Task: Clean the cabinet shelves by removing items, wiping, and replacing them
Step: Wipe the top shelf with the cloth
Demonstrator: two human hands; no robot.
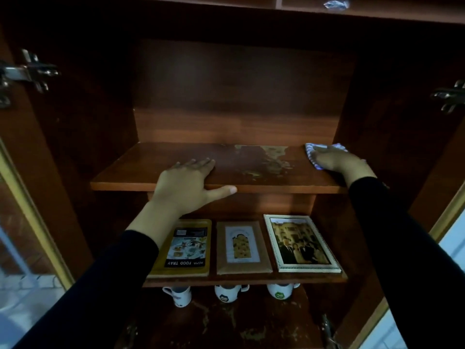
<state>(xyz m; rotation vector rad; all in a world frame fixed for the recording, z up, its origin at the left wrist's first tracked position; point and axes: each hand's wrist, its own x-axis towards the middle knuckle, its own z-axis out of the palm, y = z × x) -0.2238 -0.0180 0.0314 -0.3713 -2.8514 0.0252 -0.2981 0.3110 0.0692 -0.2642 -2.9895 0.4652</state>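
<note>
Cloth (310,151), blue-and-white striped, lies at the right end of the brown wooden upper shelf (141,170), pressed flat under the right hand (334,162), whose fingers are straight and close together. The left hand (183,182) rests flat at the front edge, thumb along the lip. A pale worn patch (269,159) lies just left of the cloth, between the hands.

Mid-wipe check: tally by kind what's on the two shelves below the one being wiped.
Food tray pack: 1
Brown framed card: 1
Framed photo: 1
Mugs: 3
Total: 6
</note>
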